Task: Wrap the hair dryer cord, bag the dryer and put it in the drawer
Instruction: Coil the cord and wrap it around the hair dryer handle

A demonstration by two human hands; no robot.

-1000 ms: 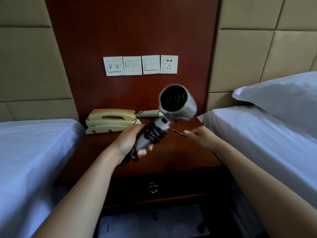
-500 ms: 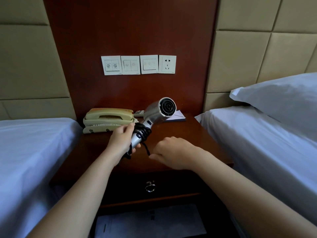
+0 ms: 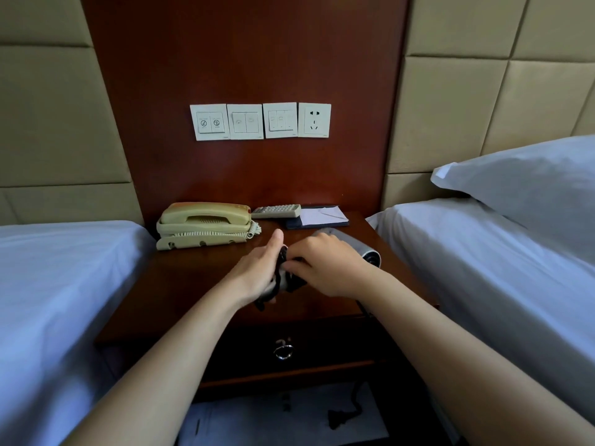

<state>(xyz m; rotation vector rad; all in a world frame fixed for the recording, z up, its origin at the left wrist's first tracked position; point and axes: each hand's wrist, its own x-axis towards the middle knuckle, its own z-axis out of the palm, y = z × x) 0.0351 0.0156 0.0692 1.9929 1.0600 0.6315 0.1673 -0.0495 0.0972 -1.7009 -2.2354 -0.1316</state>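
Note:
The silver hair dryer (image 3: 370, 254) lies low over the wooden nightstand (image 3: 193, 284), its barrel pointing right and mostly hidden behind my right hand. My left hand (image 3: 257, 272) grips the handle, which has black cord (image 3: 283, 278) coiled around it. My right hand (image 3: 328, 265) pinches the cord against the handle from the right. The loose end of the cord hangs past the nightstand's front right corner, and its plug (image 3: 338, 420) dangles near the floor. The drawer (image 3: 322, 346) below is closed, with a metal ring pull (image 3: 283, 350).
A beige telephone (image 3: 206, 225), a remote (image 3: 277, 210) and a dark folder with white paper (image 3: 318, 217) sit at the back of the nightstand. White beds flank it left (image 3: 64, 284) and right (image 3: 483, 268). Switches and a socket (image 3: 314, 120) are on the wall.
The dryer has swung down from pointing up and back to lying low with its barrel to the right. My right hand moved in onto the cord at the handle.

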